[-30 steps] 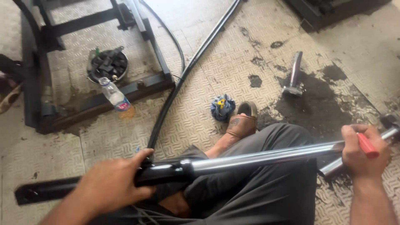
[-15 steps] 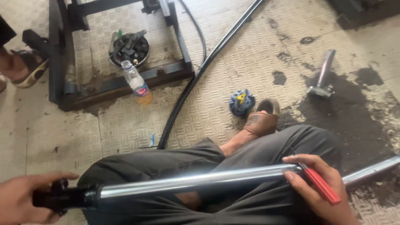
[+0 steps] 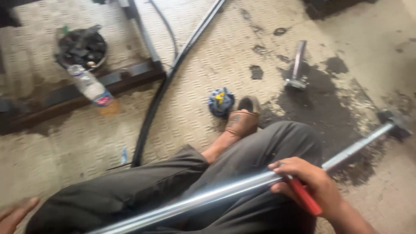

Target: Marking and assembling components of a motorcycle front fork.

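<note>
Patterned floor, oil-stained, underfoot. Right hand clenched around metal rod and a red-handled tool; rod lies across the lap. Left hand at lower-left edge (grip undeterminable). Work looks mid-course: rod held, nothing visibly finished.

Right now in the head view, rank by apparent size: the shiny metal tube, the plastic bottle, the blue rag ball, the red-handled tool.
1. Metal tube, longest by far.
2. Plastic bottle.
3. Red-handled tool and blue rag ball: look alike; the right hand hides part of the tool, which is nearer the camera, so unranked.
</note>
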